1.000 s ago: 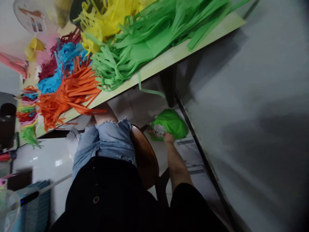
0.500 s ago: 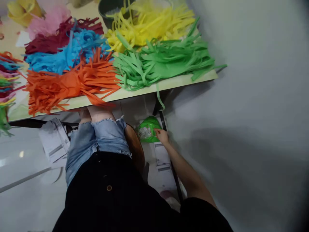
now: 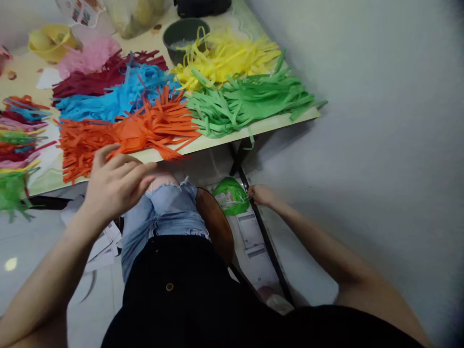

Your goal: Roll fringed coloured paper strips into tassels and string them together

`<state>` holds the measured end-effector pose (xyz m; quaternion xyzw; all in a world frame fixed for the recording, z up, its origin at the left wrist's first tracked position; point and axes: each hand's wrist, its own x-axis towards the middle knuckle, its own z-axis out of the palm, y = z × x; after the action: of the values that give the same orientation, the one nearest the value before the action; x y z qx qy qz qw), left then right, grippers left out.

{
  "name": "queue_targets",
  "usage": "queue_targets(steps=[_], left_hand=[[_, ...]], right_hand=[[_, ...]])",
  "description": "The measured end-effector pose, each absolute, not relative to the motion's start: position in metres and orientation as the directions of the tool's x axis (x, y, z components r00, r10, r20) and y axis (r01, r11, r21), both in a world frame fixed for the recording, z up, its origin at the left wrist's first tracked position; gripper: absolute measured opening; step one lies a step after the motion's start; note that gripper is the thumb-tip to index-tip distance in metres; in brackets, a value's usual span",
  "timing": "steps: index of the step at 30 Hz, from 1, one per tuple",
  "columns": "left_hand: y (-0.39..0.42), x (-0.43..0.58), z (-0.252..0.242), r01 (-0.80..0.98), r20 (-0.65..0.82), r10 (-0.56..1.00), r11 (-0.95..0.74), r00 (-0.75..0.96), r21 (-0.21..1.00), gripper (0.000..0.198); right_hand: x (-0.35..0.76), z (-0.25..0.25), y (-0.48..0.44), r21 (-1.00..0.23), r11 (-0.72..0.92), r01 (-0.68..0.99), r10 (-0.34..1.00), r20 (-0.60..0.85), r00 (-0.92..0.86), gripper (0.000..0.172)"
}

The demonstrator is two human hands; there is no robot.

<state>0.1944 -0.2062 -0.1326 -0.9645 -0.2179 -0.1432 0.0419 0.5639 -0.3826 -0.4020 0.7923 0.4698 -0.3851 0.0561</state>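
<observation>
Green plastic bag [image 3: 231, 185] on the floor [image 3: 21, 287] holds clear strands [image 3: 224, 198]; one thin strand [image 3: 243, 197] stretches rightward to the right hand [image 3: 261, 195], fingertips together on it. Fingers apart, the left hand [image 3: 115, 184] hovers by orange fringe [image 3: 134, 135] lying lengthwise along the table edge [image 3: 261, 125]. The dark pot [image 3: 186, 30] holds whitish bits [image 3: 183, 44].

Left hand [image 3: 116, 182] is at 9 o'clock, fingers loosely curled with nothing in them, right by the orange fringe [image 3: 136, 134] on the surface [image 3: 145, 44]. Blue fringe [image 3: 108, 102] lies at the orange's 12, green fringe [image 3: 250, 100] at its 2, yellow fringe [image 3: 234, 60] at the green's 12. Right hand [image 3: 263, 195] is low down at the green bag's [image 3: 232, 186] 3 o'clock; can't tell what it's pinching, if anything.
</observation>
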Motion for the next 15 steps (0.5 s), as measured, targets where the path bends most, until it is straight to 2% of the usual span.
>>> queue_targets(steps=[2,4,6,8,10,12,13,14,15], left_hand=[[-0.205,0.194,-0.142,0.38,0.296,0.388,-0.921,0.873,0.086,0.029],[-0.206,0.201,-0.153,0.332,0.294,0.4,-0.908,0.868,0.254,0.029],[-0.213,0.221,-0.165,0.264,0.27,0.435,-0.828,0.859,0.495,0.028],[-0.226,0.25,-0.174,0.152,0.191,0.434,-0.64,0.88,0.753,0.032],[-0.239,0.279,-0.171,0.057,0.059,0.267,-0.407,0.962,0.912,0.03],[-0.244,0.294,-0.151,0.052,-0.045,0.032,-0.244,0.998,0.968,0.021],[-0.242,0.294,-0.135,0.053,-0.058,-0.021,-0.206,0.998,0.977,0.029],[-0.236,0.288,-0.117,0.039,-0.035,0.024,-0.209,0.999,0.977,0.036],[-0.228,0.278,-0.099,0.039,-0.007,0.137,-0.233,0.991,0.972,0.042]], right_hand=[[0.558,-0.372,-0.376,-0.419,-0.592,0.688,0.708,-0.678,0.196,0.023],[0.546,-0.333,-0.368,-0.561,-0.58,0.591,0.757,-0.639,0.138,0.026],[0.527,-0.284,-0.36,-0.69,-0.521,0.503,0.821,-0.566,0.075,0.029],[0.499,-0.224,-0.354,-0.81,-0.415,0.413,0.891,-0.454,0.005,0.031],[0.469,-0.163,-0.349,-0.964,-0.142,0.226,0.987,-0.154,-0.039,0.032],[0.445,-0.112,-0.345,-0.98,0.124,0.157,0.986,0.139,0.087,0.031],[0.438,-0.095,-0.343,-0.957,0.24,0.163,0.948,0.267,0.171,0.027],[0.433,-0.086,-0.341,-0.918,0.351,0.187,0.883,0.391,0.261,0.024],[0.43,-0.085,-0.339,-0.879,0.426,0.215,0.821,0.475,0.317,0.022]])
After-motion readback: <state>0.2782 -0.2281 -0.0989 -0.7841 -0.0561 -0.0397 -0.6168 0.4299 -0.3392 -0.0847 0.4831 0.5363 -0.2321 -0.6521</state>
